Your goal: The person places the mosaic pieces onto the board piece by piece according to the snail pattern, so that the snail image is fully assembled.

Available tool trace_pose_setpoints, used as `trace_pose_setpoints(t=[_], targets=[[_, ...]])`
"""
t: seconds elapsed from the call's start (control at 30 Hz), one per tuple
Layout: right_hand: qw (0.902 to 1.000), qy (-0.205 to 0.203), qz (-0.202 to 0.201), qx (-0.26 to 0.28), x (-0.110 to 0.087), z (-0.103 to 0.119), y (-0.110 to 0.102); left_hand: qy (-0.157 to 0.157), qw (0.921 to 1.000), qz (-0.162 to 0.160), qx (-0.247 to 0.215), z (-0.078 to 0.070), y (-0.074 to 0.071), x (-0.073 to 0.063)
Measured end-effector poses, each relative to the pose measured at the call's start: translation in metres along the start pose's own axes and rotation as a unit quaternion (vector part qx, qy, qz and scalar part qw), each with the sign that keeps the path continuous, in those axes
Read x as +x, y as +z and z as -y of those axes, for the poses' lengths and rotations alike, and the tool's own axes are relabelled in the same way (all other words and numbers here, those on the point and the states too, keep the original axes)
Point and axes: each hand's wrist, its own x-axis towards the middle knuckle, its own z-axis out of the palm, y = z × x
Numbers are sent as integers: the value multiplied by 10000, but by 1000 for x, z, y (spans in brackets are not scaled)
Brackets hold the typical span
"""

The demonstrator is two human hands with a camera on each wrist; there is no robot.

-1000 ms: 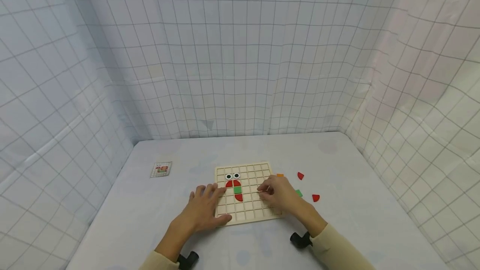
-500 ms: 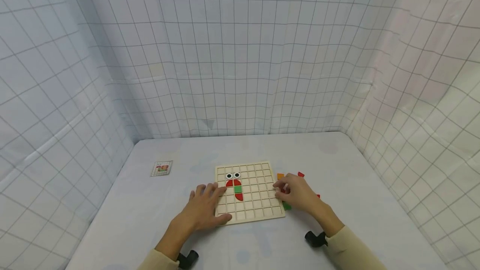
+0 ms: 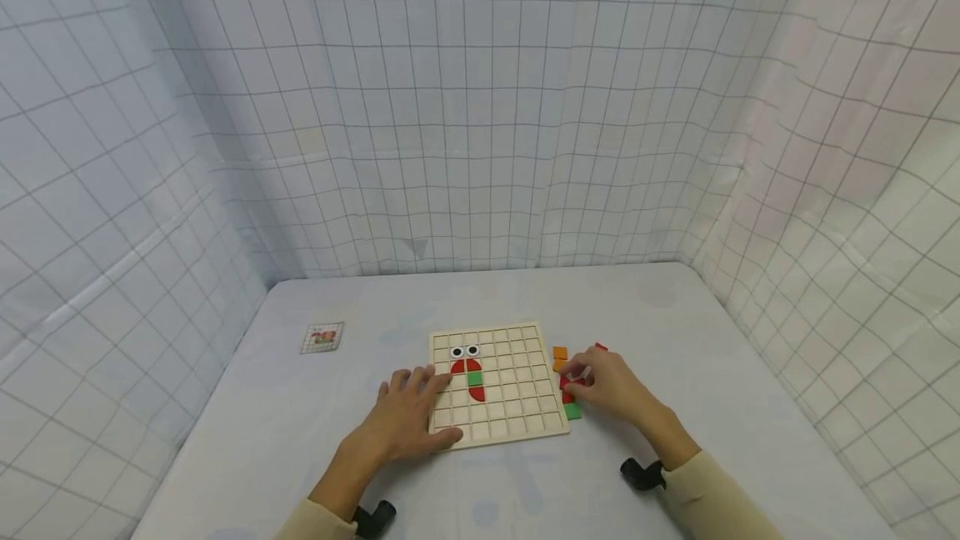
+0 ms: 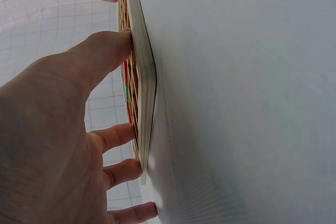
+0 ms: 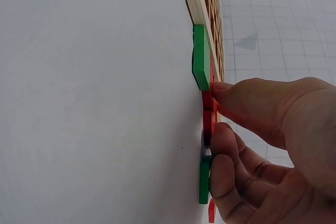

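My left hand point(image 3: 408, 419) rests with spread fingers on the left edge of a wooden grid board point(image 3: 517, 407); its thumb lies on the near edge. On the board sit two round eye tiles point(image 3: 472, 351), red rounded tiles point(image 3: 477, 394) and a green square tile point(image 3: 475, 378). Off the board's right edge, my right hand point(image 3: 611, 386) pinches a red tile point(image 5: 209, 123) between thumb and index finger, low at the tabletop. A second red tile point(image 5: 207, 99) lies against it, by the thumb. Part of these tiles is hidden behind the fingers.
Two orange square tiles point(image 3: 560, 352) and a green tile point(image 3: 572, 412) lie along the board's right side. Another green tile point(image 5: 204, 179) is under the right fingers. A picture card point(image 3: 322, 337) lies at the left of the white table point(image 3: 375, 298). Gridded curtains point(image 3: 480, 107) surround it.
My right hand has moved right, from above the board to the tiles beside it, and its fingers have closed around a red tile there. The left hand has stayed put.
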Motion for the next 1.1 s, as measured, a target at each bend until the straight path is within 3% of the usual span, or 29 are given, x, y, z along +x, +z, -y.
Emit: trace_pose_setpoints(t=[0.53,1.1], targets=[[9997,-157,165,-51,5,-1,2,-10,10000,31,-38,0,1,0],[9993,310,173,-77,8,4,2,-56,10000,51,-30,0,0,-1]])
